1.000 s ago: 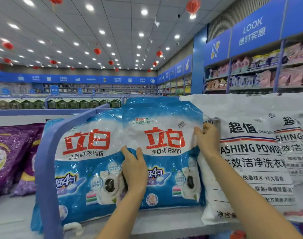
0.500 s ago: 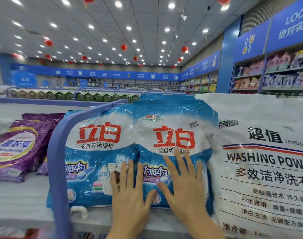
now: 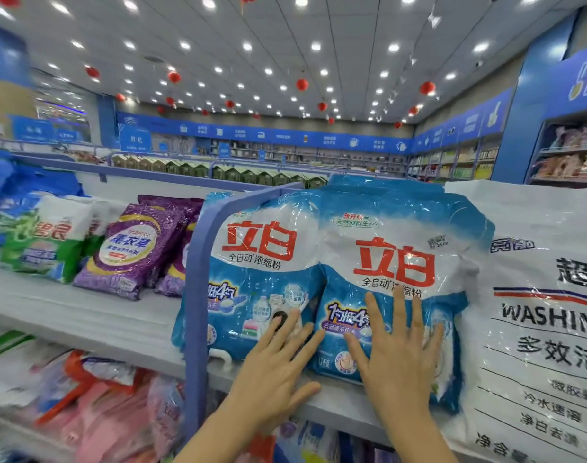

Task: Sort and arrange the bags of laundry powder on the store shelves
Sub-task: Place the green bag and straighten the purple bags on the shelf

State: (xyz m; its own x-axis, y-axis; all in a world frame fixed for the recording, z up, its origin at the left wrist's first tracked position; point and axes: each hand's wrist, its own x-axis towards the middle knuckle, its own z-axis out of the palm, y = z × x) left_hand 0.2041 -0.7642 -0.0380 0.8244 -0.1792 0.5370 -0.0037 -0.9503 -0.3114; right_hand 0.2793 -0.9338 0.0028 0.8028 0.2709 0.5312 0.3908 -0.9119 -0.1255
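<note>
Pressing blue bags nr shelf edge

- Right blue-and-white bag: upright on the shelf, red characters facing out, overlapping its twin's edge.
- Left blue-and-white bag: upright, same print, touching the first.
- Large white sack: standing just right of them, black lettering.
- Purple bags: leaning back, farther left.
- Green-and-white bag: beside the purple ones, also leaning.
</note>
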